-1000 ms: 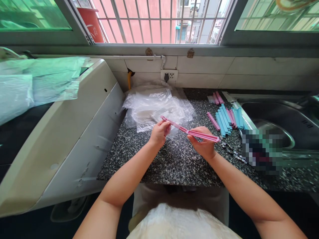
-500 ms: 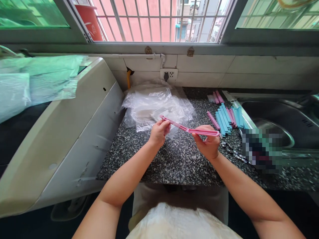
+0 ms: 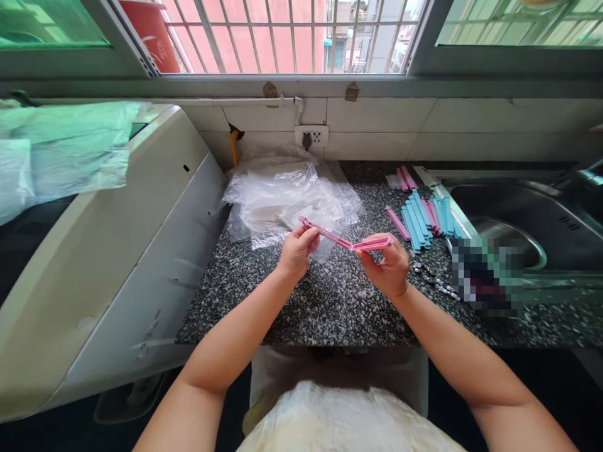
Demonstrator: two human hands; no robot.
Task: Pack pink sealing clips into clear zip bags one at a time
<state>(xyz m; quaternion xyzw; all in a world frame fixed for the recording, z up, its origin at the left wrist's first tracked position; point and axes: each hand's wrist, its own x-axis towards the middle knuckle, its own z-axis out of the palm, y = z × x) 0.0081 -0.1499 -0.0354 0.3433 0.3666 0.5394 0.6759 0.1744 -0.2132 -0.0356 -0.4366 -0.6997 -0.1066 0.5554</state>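
Between my two hands is a long pink bag sealing clip (image 3: 333,236), hinged in the middle and partly unfolded, held above the counter. My left hand (image 3: 296,251) pinches its left arm between thumb and fingers. Around the right arm close the fingers of my right hand (image 3: 387,267), with the thumb below near the hinge. Beyond my left hand lies a heap of clear plastic bags (image 3: 282,194). To the right of my right hand rest several blue clips (image 3: 417,220) and several pink clips (image 3: 398,223).
A speckled stone counter (image 3: 301,314) runs below my hands. A steel sink (image 3: 499,194) is set in at the right, with a blurred-out object (image 3: 485,276) by its front corner. A large pale appliance (image 3: 141,251) stands at the left. A wall socket (image 3: 311,137) holds a black plug.
The clip's right arm has swung up toward the left arm, so the clip is more bent at its hinge. My right hand has turned with it. The whole view has shifted slightly.
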